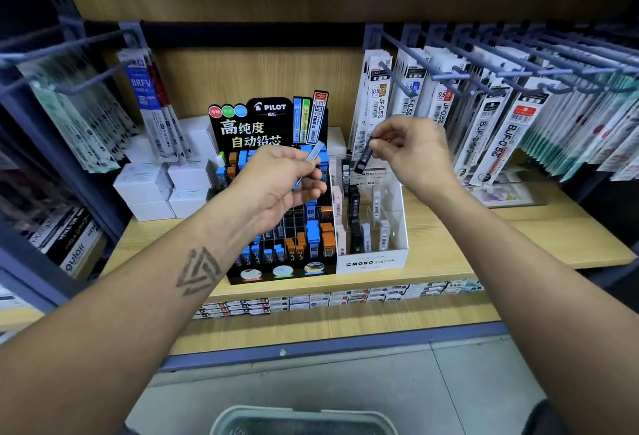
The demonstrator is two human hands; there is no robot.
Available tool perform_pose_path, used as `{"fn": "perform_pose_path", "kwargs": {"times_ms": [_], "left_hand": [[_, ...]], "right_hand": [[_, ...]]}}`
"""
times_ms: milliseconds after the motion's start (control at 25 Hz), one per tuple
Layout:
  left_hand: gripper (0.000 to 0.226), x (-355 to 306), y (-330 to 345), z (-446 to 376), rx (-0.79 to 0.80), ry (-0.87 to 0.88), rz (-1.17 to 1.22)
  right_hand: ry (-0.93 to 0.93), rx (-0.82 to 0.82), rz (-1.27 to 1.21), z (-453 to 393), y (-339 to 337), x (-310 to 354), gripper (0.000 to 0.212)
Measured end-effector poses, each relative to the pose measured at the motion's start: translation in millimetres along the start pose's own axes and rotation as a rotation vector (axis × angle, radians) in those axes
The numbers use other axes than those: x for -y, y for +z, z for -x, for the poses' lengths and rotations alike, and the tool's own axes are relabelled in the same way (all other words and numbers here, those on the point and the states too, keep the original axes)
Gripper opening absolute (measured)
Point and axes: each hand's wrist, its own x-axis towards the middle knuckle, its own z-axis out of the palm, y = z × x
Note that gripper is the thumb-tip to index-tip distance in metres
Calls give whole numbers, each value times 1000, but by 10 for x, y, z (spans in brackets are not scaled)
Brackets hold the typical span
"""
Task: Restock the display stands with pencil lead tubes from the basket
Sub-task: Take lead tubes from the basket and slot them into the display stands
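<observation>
Left hand point(280, 182): fingers pinch a slim blue-grey lead tube point(313, 154) over the black Pilot stand point(276, 272).
Right hand point(415, 151): fingers pinch a dark lead tube point(363, 158), label blurred, above the white Mono stand point(371, 262).
Basket point(304, 421): grey rim, cut off, perhaps wire.

Wooden shelf point(449, 237), black Pilot stand point(276, 272), white Mono stand point(373, 262), white boxes point(152, 189)

Two bare forearms, no sleeves, watch or rings in view. The left hand point(280, 185) belongs to an arm marked with a dark tattoo point(198, 272) at 7 o'clock from the hand: an interlaced triangle of angular bands. The right hand point(415, 154) and its forearm carry no markings
</observation>
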Motion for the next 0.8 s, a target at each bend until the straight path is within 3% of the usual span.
{"fn": "perform_pose_path", "kwargs": {"times_ms": [360, 800], "left_hand": [[17, -28, -56, 37, 28, -2, -15], [17, -39, -24, 106, 31, -14, -46]], "right_hand": [[-70, 42, 228, -37, 380, -49, 13], [-82, -7, 189, -99, 347, -43, 11]]}}
